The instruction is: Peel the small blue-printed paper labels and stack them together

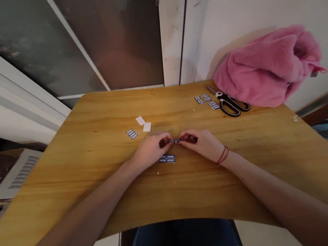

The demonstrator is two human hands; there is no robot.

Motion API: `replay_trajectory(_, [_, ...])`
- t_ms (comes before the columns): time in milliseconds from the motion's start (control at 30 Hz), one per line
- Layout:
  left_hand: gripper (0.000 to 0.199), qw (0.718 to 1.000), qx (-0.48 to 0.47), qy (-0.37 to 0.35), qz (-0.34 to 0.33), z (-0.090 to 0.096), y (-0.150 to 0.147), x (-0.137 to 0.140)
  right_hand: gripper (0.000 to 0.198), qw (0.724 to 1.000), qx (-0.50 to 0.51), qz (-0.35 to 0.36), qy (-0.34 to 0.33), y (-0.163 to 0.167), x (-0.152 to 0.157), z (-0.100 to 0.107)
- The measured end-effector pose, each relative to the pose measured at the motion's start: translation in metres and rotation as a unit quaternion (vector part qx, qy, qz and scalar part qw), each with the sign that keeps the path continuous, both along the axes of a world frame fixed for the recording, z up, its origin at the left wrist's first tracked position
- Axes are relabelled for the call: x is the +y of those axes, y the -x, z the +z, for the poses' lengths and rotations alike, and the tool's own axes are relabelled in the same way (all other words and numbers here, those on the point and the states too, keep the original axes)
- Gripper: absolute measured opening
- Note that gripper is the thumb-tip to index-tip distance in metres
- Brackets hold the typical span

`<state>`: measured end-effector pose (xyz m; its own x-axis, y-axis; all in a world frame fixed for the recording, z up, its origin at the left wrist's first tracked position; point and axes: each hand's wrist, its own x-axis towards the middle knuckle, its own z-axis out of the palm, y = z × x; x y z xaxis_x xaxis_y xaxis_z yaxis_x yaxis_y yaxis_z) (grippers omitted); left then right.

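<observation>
Over the middle of the wooden table [218, 188], my left hand [152, 149] and my right hand [205, 141] pinch opposite ends of a small blue-and-white label piece [175, 141]. It is seen nearly edge-on between the fingertips. Just below it, a flat blue-bordered label piece [168, 158] lies on the wood, partly beside my left hand. Left of my left hand lie another blue-bordered label piece [131, 134] and two blank white pieces [147, 127]. A red string bracelet circles my right wrist.
Black-handled scissors [231, 105] lie at the back right, next to several blue-bordered label pieces [206, 97]. A pink plush bag [267, 69] leans against the wall behind them. At the lower left, a cardboard box [13, 173] stands beside the table.
</observation>
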<state>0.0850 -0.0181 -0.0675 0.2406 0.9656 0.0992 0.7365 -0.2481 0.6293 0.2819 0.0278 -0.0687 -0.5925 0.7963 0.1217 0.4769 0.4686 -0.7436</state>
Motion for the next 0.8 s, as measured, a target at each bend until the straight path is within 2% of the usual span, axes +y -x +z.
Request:
replay_trajectory(100, [0.006, 1.000, -0.002, 0.001, 0.005, 0.0005, -0.0007, -0.0005, 0.015, 1.000, 0.014, 0.006, 0.017, -0.0013, 0.0011, 0.0042])
replay_trajectory(267, [0.008, 0.999, -0.020, 0.003, -0.027, 0.0031, -0.0001, 0.0001, 0.016, 0.999, 0.014, -0.004, 0.044, -0.0016, 0.0019, 0.0054])
replay_trajectory(467, [0.006, 1.000, 0.002, -0.007, -0.021, 0.0010, 0.0003, -0.0003, 0.012, 1.000, 0.007, -0.017, -0.018, 0.0013, -0.0020, 0.0006])
replay_trajectory(700, [0.006, 1.000, -0.003, -0.006, -0.017, -0.0002, 0.0000, -0.0011, 0.011, 0.999, 0.003, -0.010, -0.030, 0.0009, -0.0037, -0.0027])
replay_trajectory(800, [0.005, 1.000, -0.009, -0.012, -0.018, 0.0002, 0.0001, -0.0012, 0.009, 0.998, 0.013, 0.004, -0.066, 0.0002, -0.0032, -0.0003])
